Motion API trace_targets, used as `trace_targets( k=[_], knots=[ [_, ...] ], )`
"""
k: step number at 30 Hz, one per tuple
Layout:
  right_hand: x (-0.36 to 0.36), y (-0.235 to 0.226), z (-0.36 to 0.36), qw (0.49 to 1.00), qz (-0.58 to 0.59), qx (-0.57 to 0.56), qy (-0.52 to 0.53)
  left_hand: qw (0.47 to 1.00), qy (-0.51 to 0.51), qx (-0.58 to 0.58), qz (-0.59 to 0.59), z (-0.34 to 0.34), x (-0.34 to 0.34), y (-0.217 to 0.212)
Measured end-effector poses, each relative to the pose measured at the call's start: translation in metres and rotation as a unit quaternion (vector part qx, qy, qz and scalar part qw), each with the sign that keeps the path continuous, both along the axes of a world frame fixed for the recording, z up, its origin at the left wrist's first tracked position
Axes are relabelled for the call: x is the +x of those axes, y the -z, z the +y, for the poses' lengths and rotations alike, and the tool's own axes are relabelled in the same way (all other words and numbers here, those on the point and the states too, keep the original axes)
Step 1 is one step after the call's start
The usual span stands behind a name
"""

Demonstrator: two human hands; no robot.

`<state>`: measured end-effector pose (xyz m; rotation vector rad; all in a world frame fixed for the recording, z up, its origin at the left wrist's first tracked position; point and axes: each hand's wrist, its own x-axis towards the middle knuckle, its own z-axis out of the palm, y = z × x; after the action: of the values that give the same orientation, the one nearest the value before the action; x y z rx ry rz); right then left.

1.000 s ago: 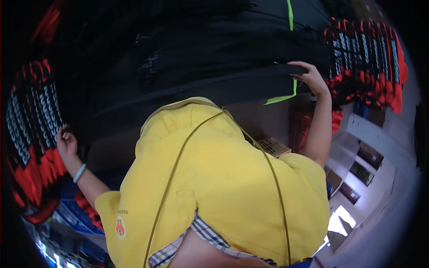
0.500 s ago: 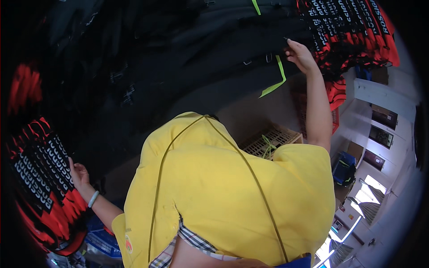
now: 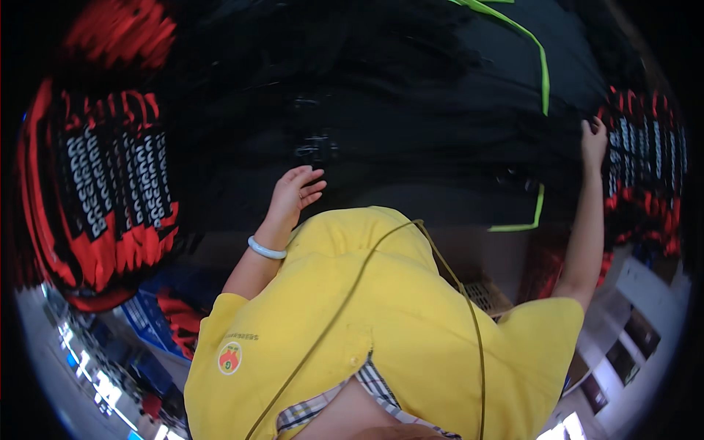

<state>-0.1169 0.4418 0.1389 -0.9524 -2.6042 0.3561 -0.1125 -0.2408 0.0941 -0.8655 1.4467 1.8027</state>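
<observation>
Before me lies a broad stack of black fabric pieces point(image 3: 411, 139), with small metal buckles point(image 3: 315, 143) showing on it. My left hand point(image 3: 297, 191), a pale bangle on its wrist, is over the near part of the black fabric with its fingers stretched and nothing in them. Out at the right, my right hand point(image 3: 595, 143) reaches the fabric beside a stack of red-and-black ends with white lettering point(image 3: 645, 158). Its thumb and fingers look apart, and I see nothing between them. A bright yellow-green strap point(image 3: 544, 73) runs over the fabric left of that hand.
More red-and-black lettered ends point(image 3: 121, 183) hang in a thick row at the left. Below them stands a blue crate point(image 3: 150, 323). A second yellow-green strap point(image 3: 539, 205) dangles over the near edge, and a slatted tan crate point(image 3: 488, 297) sits beneath.
My left hand has left the lettered ends at the left and moved right, over the black fabric. My view has turned; my right hand stays by the right-hand stack.
</observation>
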Motion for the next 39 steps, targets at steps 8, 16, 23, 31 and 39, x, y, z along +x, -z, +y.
trace_targets(
  k=[8, 16, 23, 31, 39],
  knots=[
    [-0.190, 0.030, -0.315, 0.879, 0.054, -0.232, -0.414, 0.999, -0.023, -0.028, 0.011, -0.028, 0.006, -0.009],
    [-0.318, 0.019, -0.412, 0.846, 0.050, 0.257, -0.465, 0.999, 0.002, 0.043, 0.012, -0.025, 0.007, -0.015],
    [-0.258, -0.073, -0.416, 0.710, 0.150, 0.130, -0.676, 0.973, 0.030, 0.212, 0.087, -0.021, -0.021, -0.046],
    [-0.058, -0.128, -0.423, 0.734, 0.084, 0.030, -0.674, 0.825, -0.154, 0.533, 0.105, 0.005, -0.076, -0.061],
    [0.052, -0.072, -0.418, 0.871, -0.131, -0.286, -0.376, 0.880, -0.202, 0.415, 0.111, 0.000, -0.051, -0.097]
  ],
)
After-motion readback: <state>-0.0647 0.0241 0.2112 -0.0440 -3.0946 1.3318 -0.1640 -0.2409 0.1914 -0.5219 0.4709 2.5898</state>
